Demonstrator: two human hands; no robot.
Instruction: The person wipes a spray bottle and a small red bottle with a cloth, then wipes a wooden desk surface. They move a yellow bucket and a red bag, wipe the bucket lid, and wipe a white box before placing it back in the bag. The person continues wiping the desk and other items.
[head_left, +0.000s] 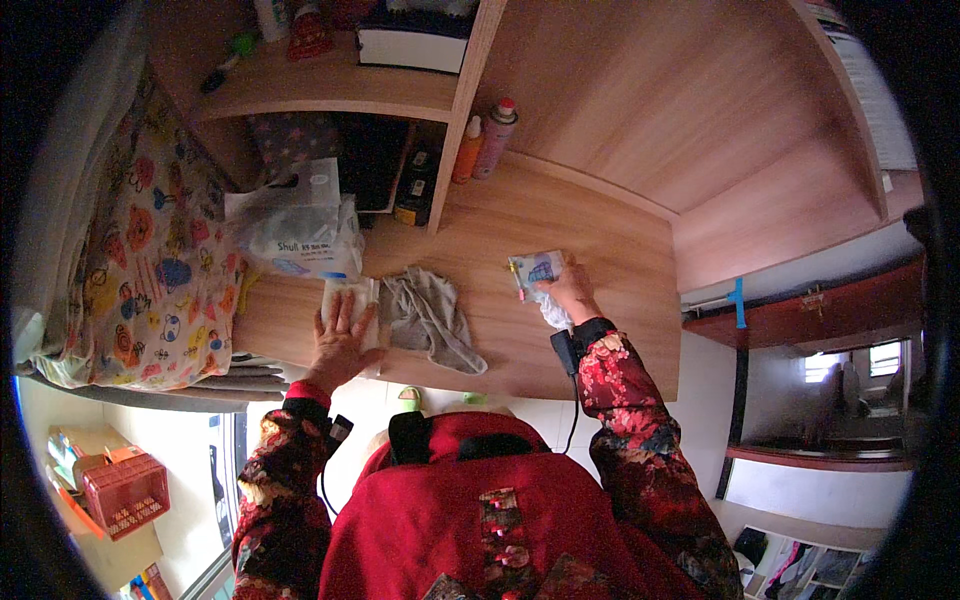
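My left hand (345, 341) lies flat with its fingers spread on a white packet or folded white sheet (336, 294) near the desk's front edge. Just right of it is a crumpled grey cloth (427, 315). Behind my left hand stands a translucent plastic package (296, 232) with printing on it. Over the right part of the wooden desk (510, 360), my right hand (568, 289) grips a small patterned packet (534, 270) with a crumpled white piece (555, 312) hanging below it.
An orange bottle (467, 154) and a pink spray can (496, 139) stand by the shelf divider (457, 112). Dark boxes (414, 187) sit in the lower shelf compartment. A patterned curtain or cloth (165, 262) hangs at the left. A red basket (126, 495) is at lower left.
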